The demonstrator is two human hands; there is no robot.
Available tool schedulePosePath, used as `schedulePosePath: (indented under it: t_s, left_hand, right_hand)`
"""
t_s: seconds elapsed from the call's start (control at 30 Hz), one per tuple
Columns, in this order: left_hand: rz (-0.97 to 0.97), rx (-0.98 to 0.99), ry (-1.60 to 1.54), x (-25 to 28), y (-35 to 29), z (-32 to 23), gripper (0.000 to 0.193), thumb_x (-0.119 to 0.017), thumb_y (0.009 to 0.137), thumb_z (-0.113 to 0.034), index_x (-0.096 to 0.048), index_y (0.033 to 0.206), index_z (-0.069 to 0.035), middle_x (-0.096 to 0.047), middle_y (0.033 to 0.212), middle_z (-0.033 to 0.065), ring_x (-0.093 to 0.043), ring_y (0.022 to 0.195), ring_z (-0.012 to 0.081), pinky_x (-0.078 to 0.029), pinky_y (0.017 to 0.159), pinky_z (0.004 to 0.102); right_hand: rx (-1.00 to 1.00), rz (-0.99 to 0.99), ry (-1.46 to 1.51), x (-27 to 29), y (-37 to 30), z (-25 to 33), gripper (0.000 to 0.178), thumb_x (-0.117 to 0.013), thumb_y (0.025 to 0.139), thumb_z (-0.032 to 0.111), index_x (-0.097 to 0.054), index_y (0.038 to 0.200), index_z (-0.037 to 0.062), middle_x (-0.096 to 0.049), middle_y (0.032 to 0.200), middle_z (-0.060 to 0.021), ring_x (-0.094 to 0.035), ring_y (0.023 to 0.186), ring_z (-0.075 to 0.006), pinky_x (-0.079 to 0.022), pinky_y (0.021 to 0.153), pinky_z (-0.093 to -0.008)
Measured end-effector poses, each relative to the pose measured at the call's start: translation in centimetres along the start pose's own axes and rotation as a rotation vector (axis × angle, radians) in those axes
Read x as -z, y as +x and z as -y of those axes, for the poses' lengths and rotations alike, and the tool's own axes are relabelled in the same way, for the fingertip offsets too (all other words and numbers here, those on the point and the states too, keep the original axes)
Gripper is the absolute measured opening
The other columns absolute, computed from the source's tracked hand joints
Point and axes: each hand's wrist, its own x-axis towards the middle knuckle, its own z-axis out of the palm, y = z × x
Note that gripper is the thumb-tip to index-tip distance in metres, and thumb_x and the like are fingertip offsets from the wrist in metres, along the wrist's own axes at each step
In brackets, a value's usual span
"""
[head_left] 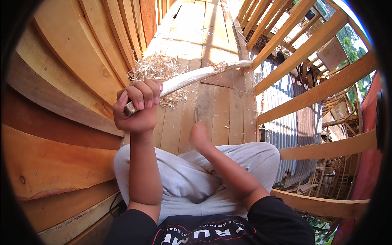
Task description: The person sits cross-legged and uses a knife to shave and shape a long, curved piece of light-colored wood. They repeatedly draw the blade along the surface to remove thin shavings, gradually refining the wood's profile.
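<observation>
A long, slightly bent wooden stick (pixel 185 80) slants away from me to the right, held up off the floor at its near end. My left hand (pixel 139 100) wraps its fingers round that end, and the cut butt pokes out below the fist. Most of the stick is pale and shaved; toward the far end its surface is rougher and darker. Smeared by motion, my right hand (pixel 199 136) is closed above my crossed legs, apart from the stick. A thin blade-like tool (pixel 196 114) juts forward from it, too blurred to name its kind.
Curly wood shavings (pixel 157 67) are heaped on the plank floor (pixel 220 110) beside the left wall of boards (pixel 77 53). Along the right runs a slatted wooden railing (pixel 314 96), with corrugated metal sheets (pixel 281 122) beyond and below it.
</observation>
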Motion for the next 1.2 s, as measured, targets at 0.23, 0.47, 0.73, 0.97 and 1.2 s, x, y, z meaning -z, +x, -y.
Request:
schedulePosePath:
  t_s: [0.23, 0.47, 0.73, 0.97, 1.2]
  left_hand:
    - [-0.008, -0.018, -0.025, -0.2, 0.2, 0.1, 0.031, -0.033, 0.088, -0.026, -0.040, 0.061, -0.010, -0.045, 0.057, 0.0079, -0.043, 0.057, 0.0217, -0.038, 0.071, 0.0396]
    - [-0.029, -0.026, -0.003, 0.1, 0.1, -0.1, 0.031, -0.034, 0.087, -0.026, -0.039, 0.061, -0.009, -0.045, 0.057, 0.0099, -0.043, 0.057, 0.0228, -0.038, 0.068, 0.0394]
    - [-0.027, -0.025, 0.002, 0.0, 0.2, -0.1, 0.031, -0.033, 0.087, -0.026, -0.040, 0.062, -0.009, -0.045, 0.057, 0.0098, -0.043, 0.057, 0.0226, -0.037, 0.067, 0.0388]
    - [-0.029, -0.024, -0.010, 0.1, 0.2, -0.1, 0.031, -0.033, 0.087, -0.026, -0.040, 0.061, -0.009, -0.045, 0.057, 0.0095, -0.043, 0.057, 0.0227, -0.037, 0.067, 0.0389]
    - [-0.047, -0.018, -0.018, -0.2, 0.2, 0.0, 0.031, -0.034, 0.086, -0.025, -0.040, 0.060, -0.009, -0.044, 0.056, 0.0094, -0.043, 0.055, 0.0228, -0.038, 0.066, 0.0390]
  right_hand:
    - [0.045, -0.070, 0.048, -1.9, -0.6, -0.6, 0.054, -0.054, 0.072, -0.009, -0.044, 0.123, -0.0233, -0.065, 0.082, -0.0315, -0.067, 0.076, -0.0425, -0.054, 0.067, -0.0476]
    - [0.023, 0.081, -0.028, 0.7, 0.9, -0.2, 0.060, -0.049, 0.081, -0.006, -0.031, 0.137, -0.0203, -0.065, 0.088, -0.0317, -0.066, 0.081, -0.0432, -0.052, 0.071, -0.0499]
    - [0.042, -0.024, 0.099, -1.7, 2.6, -2.1, 0.062, -0.052, 0.078, -0.004, -0.035, 0.137, -0.0167, -0.065, 0.085, -0.0310, -0.065, 0.078, -0.0439, -0.052, 0.070, -0.0500]
    - [-0.010, -0.009, 0.063, -1.6, 5.2, -1.5, 0.056, -0.046, 0.083, -0.001, -0.036, 0.136, -0.0155, -0.064, 0.092, -0.0329, -0.065, 0.087, -0.0450, -0.052, 0.076, -0.0501]
    - [0.012, -0.003, 0.046, -0.6, 9.6, -2.0, 0.060, -0.048, 0.085, -0.002, -0.027, 0.140, -0.0179, -0.063, 0.098, -0.0339, -0.064, 0.093, -0.0459, -0.052, 0.079, -0.0493]
